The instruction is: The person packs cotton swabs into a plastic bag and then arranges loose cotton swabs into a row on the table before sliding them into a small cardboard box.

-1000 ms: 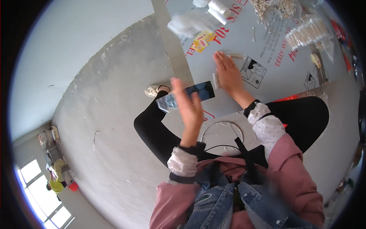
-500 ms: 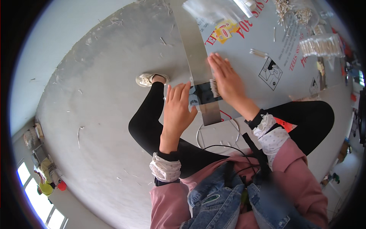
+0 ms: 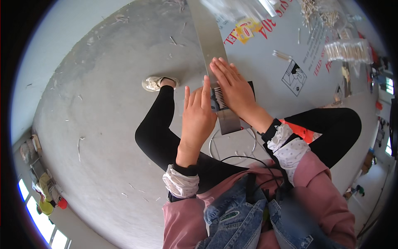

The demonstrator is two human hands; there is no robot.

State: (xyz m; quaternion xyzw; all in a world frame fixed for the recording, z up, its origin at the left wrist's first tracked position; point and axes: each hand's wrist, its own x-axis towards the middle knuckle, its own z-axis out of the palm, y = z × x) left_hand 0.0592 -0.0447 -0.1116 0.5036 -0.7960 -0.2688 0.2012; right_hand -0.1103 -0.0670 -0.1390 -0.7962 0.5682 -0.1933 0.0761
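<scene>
My right hand (image 3: 235,89) lies flat over a row of cotton swabs (image 3: 219,98), its fingers stretched out and close together. The swab ends stick out past the palm's left side. Under them is a dark, flat card or film (image 3: 251,85), mostly hidden by this hand. My left hand (image 3: 198,110) is close beside the swab row at the table's left edge. Its index and little fingers point up and apart, while the middle ones look bent. The left thumb is hidden, and I cannot tell whether it touches the card.
The metal-edged table (image 3: 273,79) bears yellow packets (image 3: 245,31), a few loose swabs (image 3: 282,55), a bag of swabs (image 3: 349,51) and swab bundles (image 3: 329,17). A wire ring (image 3: 210,146) hangs below the table's near edge. Bits of debris lie on the grey floor (image 3: 107,108).
My right hand has slid left with the swab row, up to my left hand. The dark card now shows at its right side. My left hand has shifted slightly right, its middle fingers more bent.
</scene>
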